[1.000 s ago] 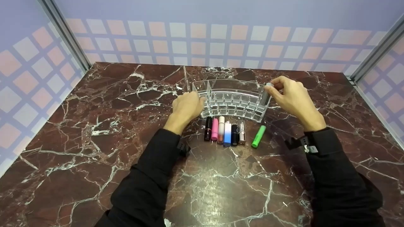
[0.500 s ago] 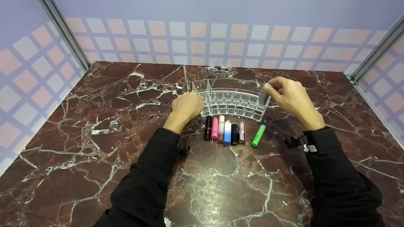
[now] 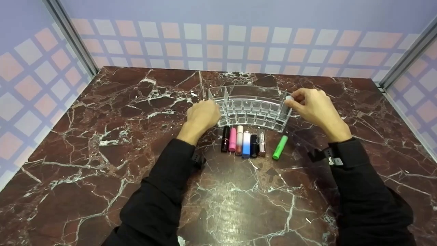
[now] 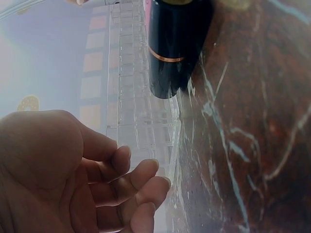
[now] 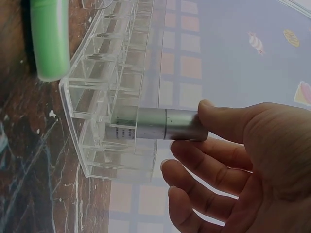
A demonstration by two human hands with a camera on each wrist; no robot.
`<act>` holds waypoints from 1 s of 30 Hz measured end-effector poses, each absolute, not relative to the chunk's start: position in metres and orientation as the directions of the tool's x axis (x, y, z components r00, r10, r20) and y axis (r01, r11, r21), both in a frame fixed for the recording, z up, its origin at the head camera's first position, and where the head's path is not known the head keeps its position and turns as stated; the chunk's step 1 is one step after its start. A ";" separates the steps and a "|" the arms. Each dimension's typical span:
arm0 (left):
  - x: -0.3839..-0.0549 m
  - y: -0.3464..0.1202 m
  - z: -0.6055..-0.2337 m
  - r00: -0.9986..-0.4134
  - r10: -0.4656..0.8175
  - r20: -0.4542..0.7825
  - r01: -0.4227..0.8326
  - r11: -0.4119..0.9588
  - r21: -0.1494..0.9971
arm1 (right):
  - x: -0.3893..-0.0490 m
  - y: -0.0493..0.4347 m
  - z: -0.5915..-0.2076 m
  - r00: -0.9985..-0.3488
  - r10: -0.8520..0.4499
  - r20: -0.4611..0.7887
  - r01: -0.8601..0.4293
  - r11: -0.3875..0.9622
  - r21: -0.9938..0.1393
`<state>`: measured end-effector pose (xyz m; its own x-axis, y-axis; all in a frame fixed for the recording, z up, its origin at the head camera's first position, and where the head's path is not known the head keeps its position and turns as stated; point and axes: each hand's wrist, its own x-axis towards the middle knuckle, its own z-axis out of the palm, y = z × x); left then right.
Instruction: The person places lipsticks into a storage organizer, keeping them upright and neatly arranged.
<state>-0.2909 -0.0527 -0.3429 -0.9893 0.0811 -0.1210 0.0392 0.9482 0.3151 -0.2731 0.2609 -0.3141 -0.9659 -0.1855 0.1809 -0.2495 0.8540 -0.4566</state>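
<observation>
While the marble tabletop [image 3: 68,201] spreads wide lower left, wall [image 3: 239,12] above, the right hand [image 3: 317,107] pinches a tube [image 5: 182,124]; the left hand [image 3: 203,114] we cannot tell.

Table [image 3: 116,194]: dark red-brown marble pattern, white and grey veining, glare patch near the front middle. Back wall [image 3: 239,10]: plain lavender on top, rows of alternating pink and whitish squares below, bottom row partly cut off by the table's rear edge. Left wall [image 3: 20,24] and right wall [image 3: 423,89]: same squares, skewed by the angle. Grey metal profiles in both rear corners, left profile [image 3: 70,37] and right profile [image 3: 409,51]. Right wrist view: striped candy print [image 5: 255,42], yellow oval print [image 5: 291,37] on lavender.
</observation>
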 end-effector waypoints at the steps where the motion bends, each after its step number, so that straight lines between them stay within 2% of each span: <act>1: -0.291 -0.053 -0.343 -0.990 0.082 -0.118 0.042 0.948 0.314 | -0.273 0.261 -0.314 -0.966 -0.185 0.178 -0.248 0.855 -0.455; 20: -0.292 -0.054 -0.344 -0.987 0.085 -0.138 0.036 0.945 0.325 | -0.274 0.263 -0.317 -0.964 -0.195 0.183 -0.256 0.867 -0.427; 30: -0.290 -0.054 -0.344 -0.990 0.087 -0.110 0.046 0.941 0.334 | -0.274 0.263 -0.316 -0.965 -0.206 0.165 -0.257 0.878 -0.403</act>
<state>-0.2903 -0.0539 -0.3436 -0.9900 0.0873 -0.1104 0.0457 0.9413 0.3344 -0.2739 0.2631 -0.3160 -0.9645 -0.2063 0.1648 -0.2567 0.8785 -0.4030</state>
